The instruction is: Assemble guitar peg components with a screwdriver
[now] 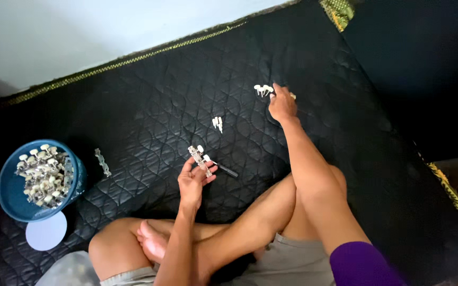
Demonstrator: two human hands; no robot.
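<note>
- The left hand holds a small metal strip with white knobs; its grip is closed on the strip's lower end, thumb on one side and fingers on the other.
- The strip's long axis runs up and slightly left from that grip, away from the person's body, with its knobs sticking out to the right.
- A thin dark rod lies on the mat just right of this grip, pointing down to the right; whether it touches the strip cannot be told.
- The right hand reaches well beyond, up and to the right of the left grip, fingers bent down onto the mat.
- A second knobbed strip lies just left of the right fingertips, its length running across; the right grip looks pinched at it, but whether it truly holds it cannot be told.
- Two loose white pegs lie between the two hands, nearer the left.
- A lone bare strip lies well left of the left grip, and beyond it stands a blue bucket heaped with like parts, with a pale round lid below it.
- Everything rests on a black quilted mat with a gold-patterned border; the person sits cross-legged on it beside a pale wall.
</note>
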